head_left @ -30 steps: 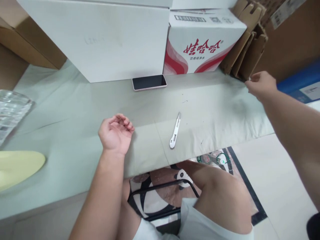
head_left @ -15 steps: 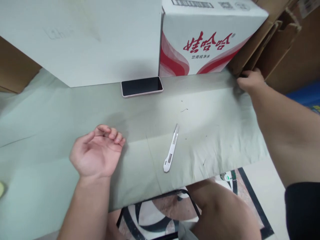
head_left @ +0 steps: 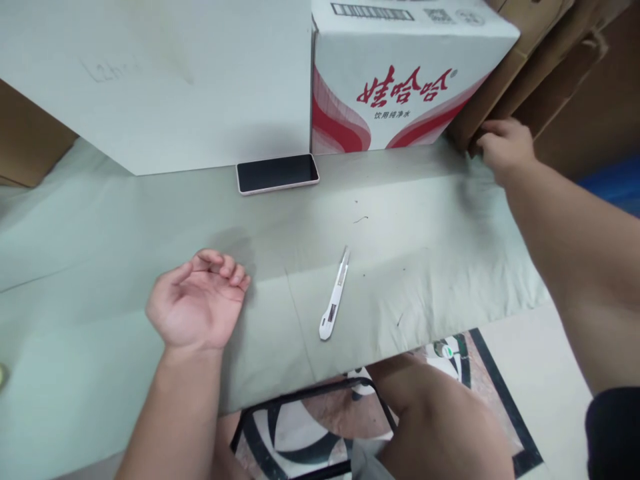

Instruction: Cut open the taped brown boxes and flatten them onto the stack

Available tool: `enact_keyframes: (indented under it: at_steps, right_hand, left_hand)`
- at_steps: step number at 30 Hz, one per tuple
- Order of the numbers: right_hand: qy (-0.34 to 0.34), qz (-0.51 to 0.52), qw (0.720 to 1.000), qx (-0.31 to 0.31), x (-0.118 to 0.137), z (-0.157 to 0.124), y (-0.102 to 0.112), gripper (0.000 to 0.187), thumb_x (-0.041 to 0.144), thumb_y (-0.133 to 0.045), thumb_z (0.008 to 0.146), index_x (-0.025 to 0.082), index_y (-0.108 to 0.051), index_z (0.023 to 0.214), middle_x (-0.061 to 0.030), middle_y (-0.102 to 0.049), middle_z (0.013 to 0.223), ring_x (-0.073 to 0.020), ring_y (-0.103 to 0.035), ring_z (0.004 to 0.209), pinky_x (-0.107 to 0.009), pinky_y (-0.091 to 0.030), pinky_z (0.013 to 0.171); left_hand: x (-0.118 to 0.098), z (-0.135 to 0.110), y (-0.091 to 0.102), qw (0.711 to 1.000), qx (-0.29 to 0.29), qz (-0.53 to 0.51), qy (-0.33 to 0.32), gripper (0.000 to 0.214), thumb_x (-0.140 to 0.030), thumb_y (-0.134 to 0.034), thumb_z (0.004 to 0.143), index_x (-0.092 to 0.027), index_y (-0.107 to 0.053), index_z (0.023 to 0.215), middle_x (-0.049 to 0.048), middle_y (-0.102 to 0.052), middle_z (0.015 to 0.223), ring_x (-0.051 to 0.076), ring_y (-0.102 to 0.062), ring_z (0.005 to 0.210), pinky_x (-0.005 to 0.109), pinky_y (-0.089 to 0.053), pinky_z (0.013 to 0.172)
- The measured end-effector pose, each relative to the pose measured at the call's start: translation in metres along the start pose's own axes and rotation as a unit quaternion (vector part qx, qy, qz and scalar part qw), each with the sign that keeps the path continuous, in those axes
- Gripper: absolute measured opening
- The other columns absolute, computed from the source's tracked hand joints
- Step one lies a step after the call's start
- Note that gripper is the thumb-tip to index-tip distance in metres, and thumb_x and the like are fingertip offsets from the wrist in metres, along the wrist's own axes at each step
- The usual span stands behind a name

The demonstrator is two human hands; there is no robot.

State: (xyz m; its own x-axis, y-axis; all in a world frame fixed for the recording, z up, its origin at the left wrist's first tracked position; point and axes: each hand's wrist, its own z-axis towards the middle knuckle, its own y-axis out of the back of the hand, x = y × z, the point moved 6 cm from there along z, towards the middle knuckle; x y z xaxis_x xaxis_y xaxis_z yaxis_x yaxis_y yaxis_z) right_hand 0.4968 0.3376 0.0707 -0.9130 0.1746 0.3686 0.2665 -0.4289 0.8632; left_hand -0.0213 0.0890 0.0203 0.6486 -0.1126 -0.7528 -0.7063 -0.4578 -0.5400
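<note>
My left hand (head_left: 203, 300) rests palm up over the pale green table cover, its fingers loosely curled and nothing in the palm. To its right lies a white utility knife (head_left: 334, 293), blade end pointing away from me. At the far right, my right hand (head_left: 510, 150) reaches to the lower edge of the upright brown cardboard (head_left: 515, 73). Its fingers are bent around that edge, and the fingertips are partly hidden. A phone (head_left: 277, 175) with a dark screen and pale pink case lies against the foot of the large white box (head_left: 210, 93).
A white and red carton (head_left: 400, 87) of drinking water stands beside the white box at the back. Another brown box (head_left: 35, 133) is at the left. Small dark scraps dot the cover (head_left: 380, 247). Below the front edge are my legs, a black frame and patterned floor.
My right hand has shifted slightly right and upward along the cardboard, whose pieces have moved. My left hand stays in the same pose. The whole view has shifted a little.
</note>
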Motion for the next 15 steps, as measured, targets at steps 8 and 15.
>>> enact_keyframes:
  at_steps: [8,15]
  right_hand:
    - [-0.151,-0.076,0.971,-0.169,-0.019,-0.048,0.047,0.047,0.011,-0.069,0.082,0.016,-0.054,0.126,-0.0239,-0.054,0.141,-0.0258,-0.057,0.125,-0.038,-0.044,0.108]
    - [-0.176,-0.097,0.98,-0.002,-0.068,-0.017,0.016,0.029,0.018,-0.063,0.091,0.02,-0.068,0.119,-0.0225,-0.07,0.119,-0.032,-0.067,0.116,-0.047,-0.05,0.101]
  left_hand:
    - [-0.001,0.001,0.001,1.0,-0.006,-0.007,0.004,0.023,-0.033,-0.076,0.056,-0.017,-0.062,0.063,0.0016,-0.044,0.063,0.011,-0.044,0.057,0.025,-0.044,0.05]
    - [-0.002,0.005,0.004,1.0,-0.011,-0.006,-0.007,0.022,-0.036,-0.073,0.061,-0.018,-0.061,0.063,0.0026,-0.043,0.065,0.012,-0.043,0.057,0.025,-0.045,0.049]
